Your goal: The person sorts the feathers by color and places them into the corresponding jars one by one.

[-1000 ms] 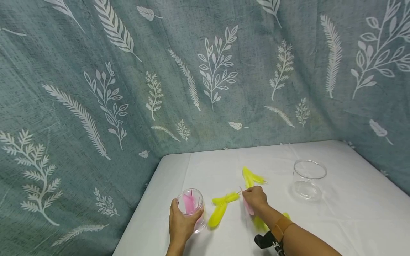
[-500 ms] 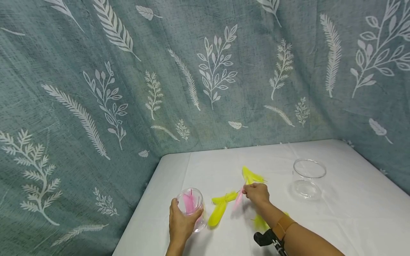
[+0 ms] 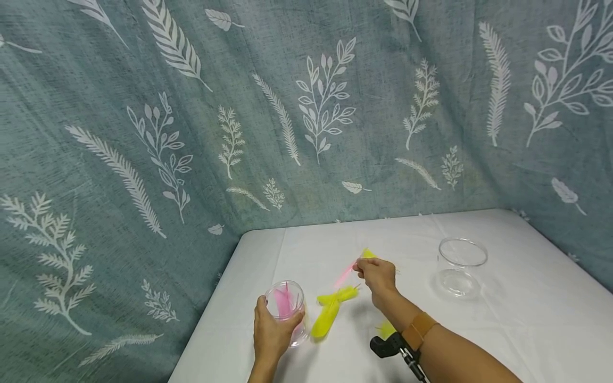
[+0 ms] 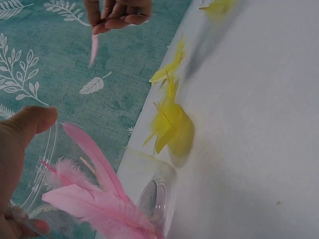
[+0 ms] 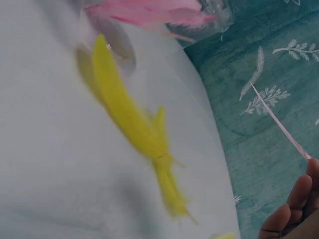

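In the head view my left hand (image 3: 274, 332) grips a clear jar (image 3: 293, 340) by its side, fingers and thumb wrapped around it. Several pink feathers (image 4: 102, 201) stand inside that jar. My right hand (image 3: 378, 276) is raised above the table and pinches a single pink feather (image 3: 345, 275) by one end, its other end pointing down and left. Between the hands lie yellow feathers (image 3: 327, 314) in a crossed pair. Behind the right hand more yellow feathers (image 3: 367, 254) show in part, and another yellow feather (image 3: 386, 330) is half hidden under the right forearm.
A second clear jar (image 3: 463, 260) stands on the right of the white-covered table (image 3: 517, 319). A blue-green leaf-print cloth (image 3: 287, 133) hangs behind the table. A black camera mount (image 3: 390, 346) is strapped to the right wrist.
My right hand has lifted the pink feather and moved up and slightly left with it. The feather has swung out toward the left. My left hand and the jar stay put.
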Motion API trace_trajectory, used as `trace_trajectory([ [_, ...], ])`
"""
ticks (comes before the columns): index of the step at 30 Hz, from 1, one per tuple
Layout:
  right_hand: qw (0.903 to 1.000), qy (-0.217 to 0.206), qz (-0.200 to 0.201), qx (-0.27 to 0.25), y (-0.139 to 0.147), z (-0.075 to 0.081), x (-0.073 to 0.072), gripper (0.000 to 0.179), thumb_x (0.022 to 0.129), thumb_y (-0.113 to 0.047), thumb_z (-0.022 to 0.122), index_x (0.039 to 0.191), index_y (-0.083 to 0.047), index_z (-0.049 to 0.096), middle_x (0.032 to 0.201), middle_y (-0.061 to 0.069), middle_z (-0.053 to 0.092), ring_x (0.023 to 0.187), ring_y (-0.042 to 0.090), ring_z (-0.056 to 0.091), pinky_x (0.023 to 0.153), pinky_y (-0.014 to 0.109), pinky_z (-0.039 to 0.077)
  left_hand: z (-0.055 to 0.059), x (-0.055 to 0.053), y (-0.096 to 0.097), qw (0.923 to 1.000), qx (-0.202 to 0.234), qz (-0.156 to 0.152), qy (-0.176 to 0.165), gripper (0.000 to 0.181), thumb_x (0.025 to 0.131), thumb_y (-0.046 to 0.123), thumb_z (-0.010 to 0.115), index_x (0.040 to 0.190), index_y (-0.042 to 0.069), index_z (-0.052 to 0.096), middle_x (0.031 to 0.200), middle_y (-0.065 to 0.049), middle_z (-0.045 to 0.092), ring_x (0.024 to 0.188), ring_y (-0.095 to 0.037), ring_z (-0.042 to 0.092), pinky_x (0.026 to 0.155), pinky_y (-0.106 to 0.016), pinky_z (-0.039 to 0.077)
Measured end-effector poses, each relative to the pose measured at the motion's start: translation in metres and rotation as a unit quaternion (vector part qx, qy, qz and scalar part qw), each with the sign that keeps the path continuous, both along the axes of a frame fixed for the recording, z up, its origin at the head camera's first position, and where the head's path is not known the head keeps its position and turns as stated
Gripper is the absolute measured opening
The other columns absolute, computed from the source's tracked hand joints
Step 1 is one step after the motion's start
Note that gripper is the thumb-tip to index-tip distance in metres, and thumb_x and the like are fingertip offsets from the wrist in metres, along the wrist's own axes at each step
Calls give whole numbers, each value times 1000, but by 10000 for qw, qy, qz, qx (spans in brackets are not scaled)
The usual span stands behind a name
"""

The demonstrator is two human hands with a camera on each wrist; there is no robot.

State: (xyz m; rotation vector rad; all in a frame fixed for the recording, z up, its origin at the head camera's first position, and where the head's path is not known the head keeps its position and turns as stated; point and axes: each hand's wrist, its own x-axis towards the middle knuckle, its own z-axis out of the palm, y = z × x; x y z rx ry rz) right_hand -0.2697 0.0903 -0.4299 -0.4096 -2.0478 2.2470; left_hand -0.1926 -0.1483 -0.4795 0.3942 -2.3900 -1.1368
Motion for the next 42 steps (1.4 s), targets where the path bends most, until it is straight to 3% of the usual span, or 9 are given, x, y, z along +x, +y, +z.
trace_trajectory([
  [13, 9982, 401, -136, -417, -17, 41, -2, 20, 92, -16, 64, 104, 0, 66, 84, 4, 71, 76, 19, 58, 78, 37, 42, 2, 0, 0, 9999, -47, 68, -92, 105, 58, 47, 90, 138, 2, 37, 129, -21, 49, 109, -40, 53, 91, -59, 42],
  [24, 9953, 758, -176, -569, -29, 65, 1, 20, 92, -16, 65, 102, 1, 68, 88, 6, 67, 88, 26, 52, 85, 38, 42, 2, 0, 0, 10000, -28, 46, -31, 104, 58, 47, 90, 137, 3, 38, 128, -20, 49, 108, -39, 54, 91, -59, 42],
  [35, 9933, 922, -139, -677, -47, 74, 1, 18, 91, -13, 65, 101, 1, 69, 89, 8, 67, 91, 27, 52, 90, 40, 42, 1, 0, -2, 10000, 34, 28, -53, 104, 58, 46, 90, 137, 4, 38, 128, -20, 50, 108, -39, 54, 90, -58, 43],
  [42, 9930, 1063, -46, -522, -64, 71, 4, 16, 90, -13, 63, 97, 0, 70, 88, 9, 66, 91, 26, 52, 85, 38, 43, 1, -1, -2, 10000, 40, -15, 20, 103, 57, 46, 90, 136, 4, 39, 127, -19, 50, 109, -38, 54, 88, -58, 43],
])
